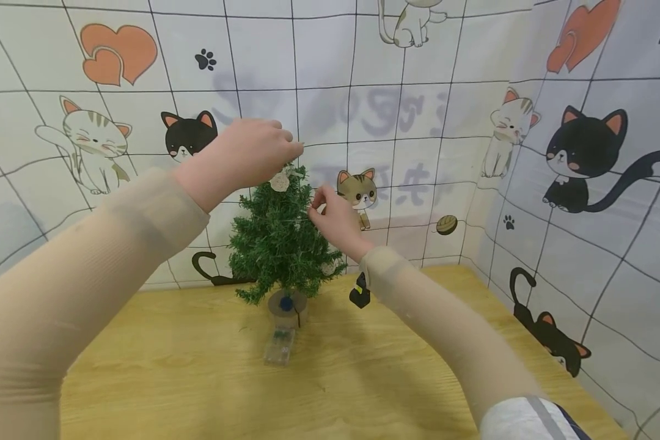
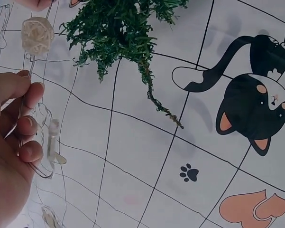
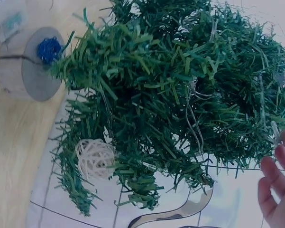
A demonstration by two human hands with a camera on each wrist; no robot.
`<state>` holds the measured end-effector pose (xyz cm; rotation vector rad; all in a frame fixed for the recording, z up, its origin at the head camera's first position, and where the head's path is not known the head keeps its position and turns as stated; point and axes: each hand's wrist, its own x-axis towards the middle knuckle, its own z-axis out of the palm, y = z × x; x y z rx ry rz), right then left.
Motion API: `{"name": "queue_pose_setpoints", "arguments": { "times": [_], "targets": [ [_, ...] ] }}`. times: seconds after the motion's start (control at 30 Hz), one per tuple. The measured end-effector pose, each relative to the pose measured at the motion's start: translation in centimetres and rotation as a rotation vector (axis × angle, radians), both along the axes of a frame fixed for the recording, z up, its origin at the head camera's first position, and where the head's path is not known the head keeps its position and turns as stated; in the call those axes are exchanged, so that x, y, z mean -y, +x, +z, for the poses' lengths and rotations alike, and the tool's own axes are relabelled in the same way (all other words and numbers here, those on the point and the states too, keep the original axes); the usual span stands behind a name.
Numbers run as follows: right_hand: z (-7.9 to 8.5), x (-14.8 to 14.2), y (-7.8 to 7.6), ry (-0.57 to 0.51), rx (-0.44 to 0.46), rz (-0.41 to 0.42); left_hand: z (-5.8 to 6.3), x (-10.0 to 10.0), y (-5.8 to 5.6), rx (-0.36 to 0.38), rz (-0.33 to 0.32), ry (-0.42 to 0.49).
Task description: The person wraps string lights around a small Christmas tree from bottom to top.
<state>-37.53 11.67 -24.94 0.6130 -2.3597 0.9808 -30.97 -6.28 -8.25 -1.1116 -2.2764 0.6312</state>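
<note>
A small green artificial Christmas tree stands on the table. My left hand is above its top left, fingers curled round a clear wire light string, whose loops hang by the fingers in the left wrist view. A cream woven ball sits on that wire just beyond the fingertips. At the tree's right side my right hand pinches part of the light string between thumb and fingertips. More thin wire lies among the branches, and another woven ball hangs low on them.
The tree's round wooden base holds a blue ball. In front lies a clear battery box on the wooden table. A cat-printed cloth covers the walls behind and to the right.
</note>
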Motion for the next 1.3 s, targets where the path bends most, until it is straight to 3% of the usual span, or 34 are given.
{"name": "queue_pose_setpoints", "arguments": {
  "times": [0.2, 0.37, 0.5, 0.63, 0.8, 1.0, 1.3],
  "targets": [
    [0.0, 0.3, 0.0, 0.059, -0.149, 0.031, 1.1, -1.1, -0.7, -0.037, -0.016, -0.074],
    [-0.1, 0.3, -0.2, 0.037, -0.175, 0.046, 2.3, -1.4, -1.4, -0.089, 0.035, -0.117],
    [-0.3, 0.4, -0.1, -0.017, -0.136, 0.041, 2.7, -1.1, -2.1, -0.157, 0.034, -0.094],
    [-0.4, 0.5, 0.0, -0.093, -0.076, 0.059, 2.8, -0.9, -2.7, -0.188, 0.046, -0.005],
    [-0.1, 0.7, -0.1, -0.186, -0.014, 0.081, 2.5, -1.1, -3.9, -0.149, 0.118, 0.108],
    [0.1, 1.2, -0.1, -0.267, 0.056, 0.118, 2.1, -1.3, -5.3, -0.109, 0.204, 0.165],
    [0.1, 1.1, -0.6, -0.333, 0.161, 0.133, 1.9, -2.8, -6.4, -0.081, 0.189, 0.190]
  ]
}}
